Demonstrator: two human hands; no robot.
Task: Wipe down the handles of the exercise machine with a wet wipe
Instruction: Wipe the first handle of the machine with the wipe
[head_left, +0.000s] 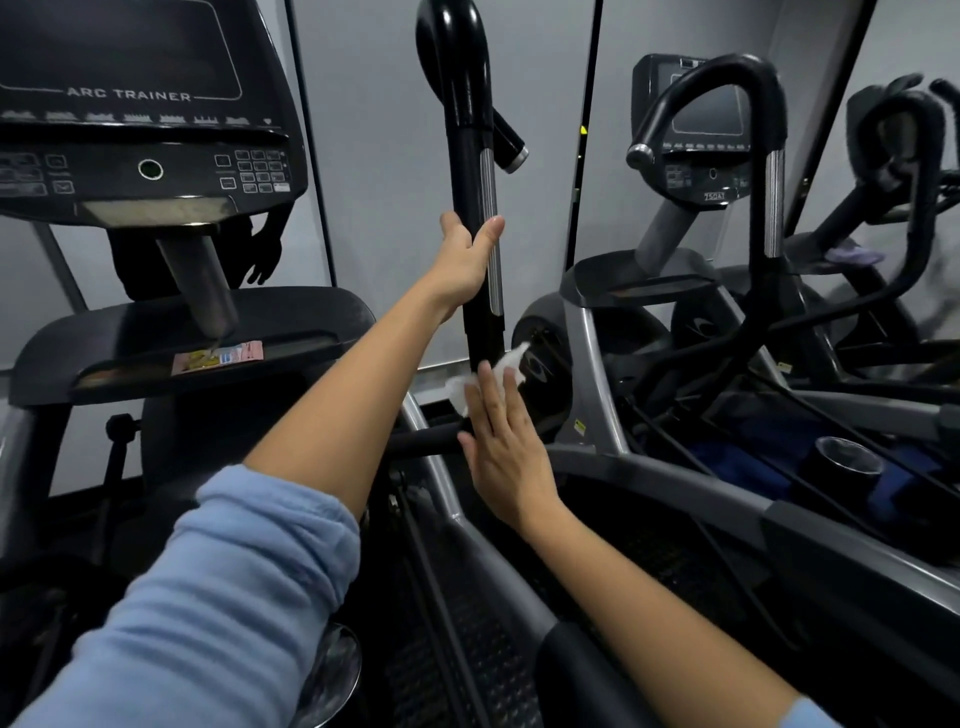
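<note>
Left hand (467, 254) wraps the upright handle (475, 171); below that grip, the right hand (501, 441), fingers straight, presses a wet wipe (480, 382) against it.

L hand (467, 260) round black handle (470, 171), R hand (501, 447) flat w/ wet wipe (470, 387) against its base.
</note>
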